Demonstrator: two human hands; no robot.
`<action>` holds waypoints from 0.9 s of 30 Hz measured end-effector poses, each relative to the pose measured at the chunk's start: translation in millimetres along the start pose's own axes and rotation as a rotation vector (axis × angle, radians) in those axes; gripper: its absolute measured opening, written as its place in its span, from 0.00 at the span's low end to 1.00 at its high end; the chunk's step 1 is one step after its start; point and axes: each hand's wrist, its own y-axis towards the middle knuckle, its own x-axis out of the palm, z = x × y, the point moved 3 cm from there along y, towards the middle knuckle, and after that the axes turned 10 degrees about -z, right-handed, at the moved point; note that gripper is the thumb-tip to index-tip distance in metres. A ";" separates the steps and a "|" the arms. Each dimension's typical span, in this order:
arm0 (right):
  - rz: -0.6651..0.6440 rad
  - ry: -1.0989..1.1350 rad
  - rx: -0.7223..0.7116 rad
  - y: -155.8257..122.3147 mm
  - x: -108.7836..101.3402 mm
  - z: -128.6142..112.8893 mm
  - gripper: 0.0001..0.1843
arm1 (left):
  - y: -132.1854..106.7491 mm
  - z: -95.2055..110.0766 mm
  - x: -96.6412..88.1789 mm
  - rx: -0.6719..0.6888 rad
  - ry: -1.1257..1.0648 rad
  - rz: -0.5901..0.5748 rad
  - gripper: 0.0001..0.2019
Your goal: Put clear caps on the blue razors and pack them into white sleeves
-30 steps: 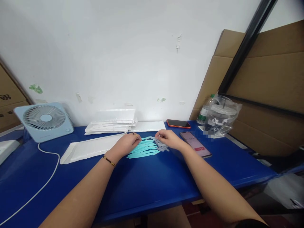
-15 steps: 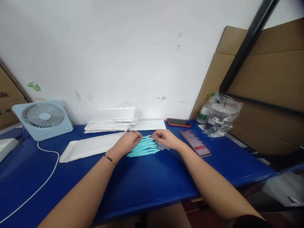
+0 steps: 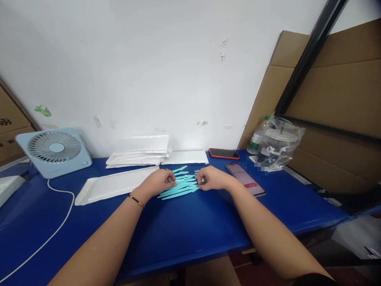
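Slim teal plastic sticks (image 3: 178, 191), shaped like eyebrow razors, lie fanned out in a loose pile on the blue table. Small translucent grey pieces (image 3: 196, 173) show by the right ends of the pile. My left hand (image 3: 160, 182) is closed at the left ends of the sticks, thumb and fingertips pinched over one of them. At the right ends, my right hand (image 3: 210, 178) is curled closed; a greyish bit shows between its fingertips, too small to name. Two sticks lie apart from the others at the far side of the pile.
A white padded mailer (image 3: 116, 184) lies left of the pile, with more stacked mailers (image 3: 137, 153) behind. A blue fan (image 3: 56, 153) with a white cable stands left. To the right are a lit phone (image 3: 247, 178), an orange-edged phone (image 3: 224, 153), a bottle (image 3: 255, 141) and a bagged cup (image 3: 279, 143).
Both hands have come slightly nearer to me, from the far side of the pile onto its middle. Two teal sticks now show separately at the far side.
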 end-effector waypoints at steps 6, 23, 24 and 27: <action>0.119 0.057 0.011 -3.6 -9.3 -2.7 0.07 | 0.7 5.5 -2.0 0.027 0.119 0.053 0.17; 0.387 0.804 -0.074 9.1 -4.2 -3.8 0.17 | -2.0 13.8 0.4 0.019 -0.376 0.022 0.19; 0.384 0.810 -0.076 9.5 -3.4 -3.7 0.18 | -1.4 13.2 0.7 0.021 -0.383 0.022 0.19; 0.370 0.791 -0.070 10.7 -0.9 -5.6 0.19 | 0.1 13.6 0.9 0.040 -0.399 0.008 0.20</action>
